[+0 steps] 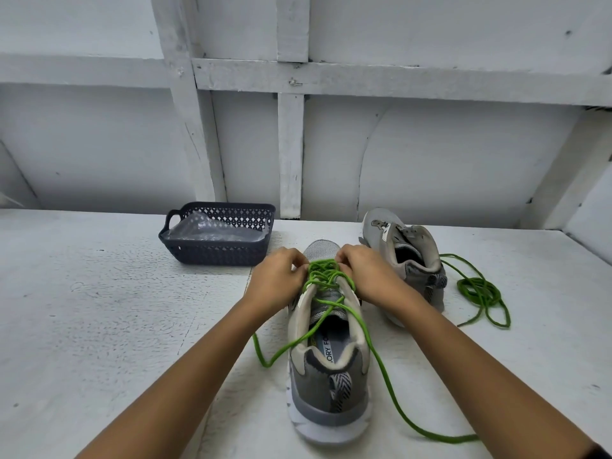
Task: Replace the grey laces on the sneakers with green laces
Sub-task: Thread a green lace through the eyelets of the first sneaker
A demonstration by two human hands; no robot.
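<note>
A grey sneaker (328,369) stands in front of me, heel toward me, toe pointing away. A green lace (323,276) crosses its eyelets near the toe, and its two loose ends trail over the collar onto the table on both sides. My left hand (276,279) and my right hand (371,276) are at the front eyelets, fingers curled and pinching the green lace. A second grey sneaker (407,256) without a lace stands to the right, farther back. Beside it lies another green lace (480,291) in a loose coil.
A dark plastic basket (217,251) with a clear plastic bag inside stands at the back left of the white table (99,309). A white panelled wall rises right behind the table.
</note>
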